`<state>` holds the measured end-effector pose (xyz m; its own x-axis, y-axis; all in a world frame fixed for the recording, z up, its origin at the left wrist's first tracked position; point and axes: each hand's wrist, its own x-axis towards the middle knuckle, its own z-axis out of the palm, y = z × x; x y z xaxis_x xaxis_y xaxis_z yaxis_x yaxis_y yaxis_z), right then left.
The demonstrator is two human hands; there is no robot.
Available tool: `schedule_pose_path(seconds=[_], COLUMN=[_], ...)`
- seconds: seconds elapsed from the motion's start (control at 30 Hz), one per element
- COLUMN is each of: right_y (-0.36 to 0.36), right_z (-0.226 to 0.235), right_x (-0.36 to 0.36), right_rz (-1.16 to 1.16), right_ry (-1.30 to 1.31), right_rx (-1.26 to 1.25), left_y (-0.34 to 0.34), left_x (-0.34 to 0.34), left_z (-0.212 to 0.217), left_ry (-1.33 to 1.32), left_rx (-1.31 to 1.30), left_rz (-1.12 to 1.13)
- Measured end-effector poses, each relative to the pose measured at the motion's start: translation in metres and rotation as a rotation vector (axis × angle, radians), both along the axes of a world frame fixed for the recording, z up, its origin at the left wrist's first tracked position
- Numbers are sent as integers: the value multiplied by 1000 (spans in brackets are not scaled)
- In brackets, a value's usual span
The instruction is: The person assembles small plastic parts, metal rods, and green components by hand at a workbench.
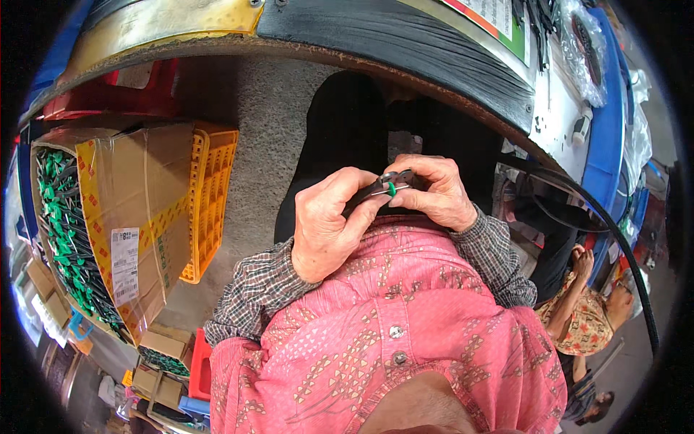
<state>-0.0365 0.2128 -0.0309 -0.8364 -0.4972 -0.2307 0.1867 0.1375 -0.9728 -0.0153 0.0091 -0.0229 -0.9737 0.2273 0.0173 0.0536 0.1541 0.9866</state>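
Both of my hands meet over my lap on one small black part with a green piece [391,189] and a thin metal bit across it. My left hand [325,220] pinches its left end between thumb and fingers. From the other side my right hand [439,194] grips it, thumb close to the green piece. Its dark rounded top shows between the fingertips; the rest is covered by my fingers, and its exact kind cannot be made out.
A curved dark worktable edge [405,43] runs ahead of me. To the left stands a cardboard box [137,210] full of black and green pieces, beside a yellow crate [211,202]. A black cable [614,231] arcs down on the right. Another person [582,311] sits at the right.
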Motion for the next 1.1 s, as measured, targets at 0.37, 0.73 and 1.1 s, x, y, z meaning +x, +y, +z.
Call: schedule_pose_path(seconds=[0.37, 0.73, 1.1], right_y=[-4, -6, -7], right_z=[11, 16, 22], right_x=[1, 4, 11], right_rz=[48, 73, 69], right_ry=[184, 223, 61], right_rx=[111, 171, 166], left_y=[-5, -8, -8], left_x=[7, 10, 12], left_z=[0, -2, -2], left_ry=[-290, -243, -396], left_rx=[307, 242, 319], left_rz=[-59, -130, -156])
